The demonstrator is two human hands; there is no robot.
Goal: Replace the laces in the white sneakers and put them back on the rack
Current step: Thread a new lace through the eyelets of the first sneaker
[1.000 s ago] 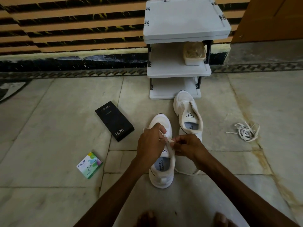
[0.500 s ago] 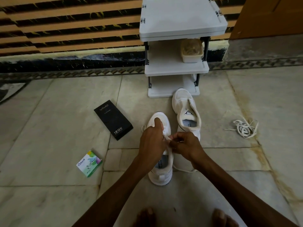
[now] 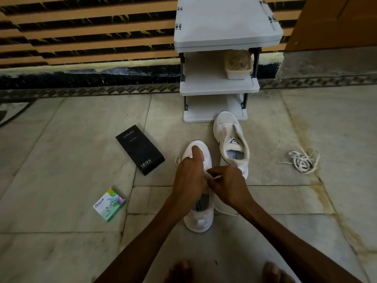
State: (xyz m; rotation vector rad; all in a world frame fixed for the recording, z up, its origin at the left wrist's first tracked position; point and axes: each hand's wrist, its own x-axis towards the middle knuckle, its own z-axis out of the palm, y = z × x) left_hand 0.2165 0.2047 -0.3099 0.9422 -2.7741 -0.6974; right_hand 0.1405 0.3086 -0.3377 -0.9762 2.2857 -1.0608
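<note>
Two white sneakers stand on the floor in front of a grey three-shelf rack (image 3: 219, 88). The near sneaker (image 3: 201, 220) points away from me. My left hand (image 3: 189, 176) lies over its eyelet area, thumb stretched toward the toe, fingers curled on its upper. My right hand (image 3: 228, 185) pinches a white lace (image 3: 224, 211) at the middle of that sneaker; the lace's free part trails on the floor to the right. The far sneaker (image 3: 232, 144) has no lace and stands by the rack's foot. A loose bundle of white laces (image 3: 304, 161) lies to the right.
A black phone box (image 3: 140, 150) lies left of the sneakers, and a small green-and-white box (image 3: 109, 204) nearer to me on the left. A lidded plastic tub (image 3: 238, 64) stands on the rack's middle shelf. My bare toes (image 3: 179, 272) show at the bottom edge.
The camera has tilted slightly. My left thumb has stretched further toward the toe, and my right hand has shifted a little on the lace. Both sneakers stay in place.
</note>
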